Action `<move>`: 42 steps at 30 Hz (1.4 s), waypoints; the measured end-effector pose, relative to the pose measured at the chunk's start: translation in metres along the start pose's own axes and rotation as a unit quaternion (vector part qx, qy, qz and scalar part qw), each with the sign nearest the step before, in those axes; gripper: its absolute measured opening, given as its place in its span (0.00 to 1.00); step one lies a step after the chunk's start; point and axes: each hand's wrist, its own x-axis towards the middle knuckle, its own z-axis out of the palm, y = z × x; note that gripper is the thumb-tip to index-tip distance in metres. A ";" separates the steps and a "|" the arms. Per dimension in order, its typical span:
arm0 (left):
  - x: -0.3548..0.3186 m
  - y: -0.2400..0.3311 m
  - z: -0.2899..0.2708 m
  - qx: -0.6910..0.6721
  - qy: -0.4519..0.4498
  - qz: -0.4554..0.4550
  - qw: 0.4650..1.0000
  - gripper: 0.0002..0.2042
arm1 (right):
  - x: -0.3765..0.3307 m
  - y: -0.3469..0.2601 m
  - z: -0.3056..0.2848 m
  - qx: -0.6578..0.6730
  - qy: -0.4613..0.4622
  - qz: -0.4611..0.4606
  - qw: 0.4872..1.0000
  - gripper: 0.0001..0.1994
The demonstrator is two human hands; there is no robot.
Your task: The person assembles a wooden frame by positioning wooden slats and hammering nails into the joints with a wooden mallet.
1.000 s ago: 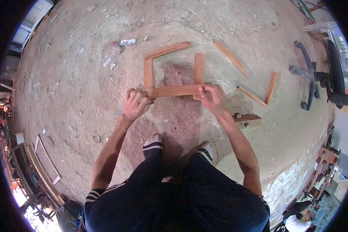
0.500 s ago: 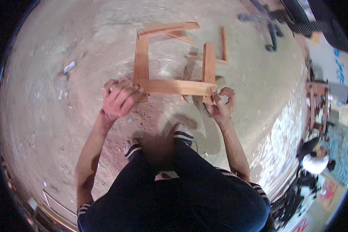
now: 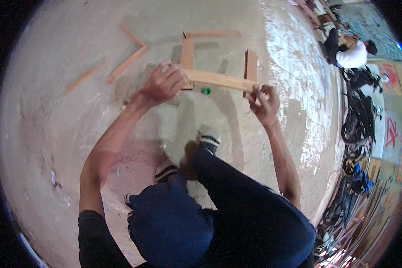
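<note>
A light wooden frame (image 3: 221,80) of flat slats hangs between my two hands above the floor. Its near crosspiece joins two uprights, and a slat runs rightward from the far end of the left upright (image 3: 187,53). The right upright (image 3: 251,67) has no slat at its far end. My left hand (image 3: 165,83) is closed around the left corner, its fingers covering the joint. At the opposite corner, my right hand (image 3: 264,103) pinches the crosspiece's end between thumb and fingers.
On the floor to the left lie two slats joined in an angle (image 3: 140,51) and a slat (image 3: 85,78). A small green round object (image 3: 206,90) sits below the frame. Far right are a seated person (image 3: 353,54), motorcycles (image 3: 355,125) and long thin sticks (image 3: 364,214).
My view and body have turned, so the loose slats now appear left and the seated person higher up. Both hands still hold the frame, which has swung along with me.
</note>
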 end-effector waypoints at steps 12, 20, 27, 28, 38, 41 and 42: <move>-0.067 0.043 0.104 -0.073 -0.038 -0.012 0.997 0.13 | -0.096 0.015 0.077 0.092 -0.120 0.031 0.988 0.14; -0.095 0.081 0.104 -0.079 -0.131 -0.005 0.988 0.15 | -0.151 0.017 0.096 0.152 -0.222 0.017 0.963 0.14; -0.078 0.086 0.075 -0.232 -0.239 -0.135 0.933 0.24 | -0.149 0.017 0.093 0.320 -0.360 0.187 0.856 0.25; -0.076 0.088 0.069 -0.229 -0.241 -0.157 0.930 0.25 | -0.147 0.015 0.088 0.280 -0.366 0.139 0.876 0.28; -0.055 0.110 0.053 -0.258 -0.280 -0.404 0.832 0.38 | -0.155 -0.018 0.064 0.304 -0.229 0.411 0.828 0.23; -0.048 0.117 0.056 -0.237 -0.281 -0.427 0.826 0.40 | -0.160 -0.028 0.083 0.311 -0.160 0.518 0.780 0.19; -0.047 0.117 0.058 -0.222 -0.287 -0.422 0.831 0.40 | -0.161 -0.026 0.089 0.288 -0.160 0.503 0.799 0.19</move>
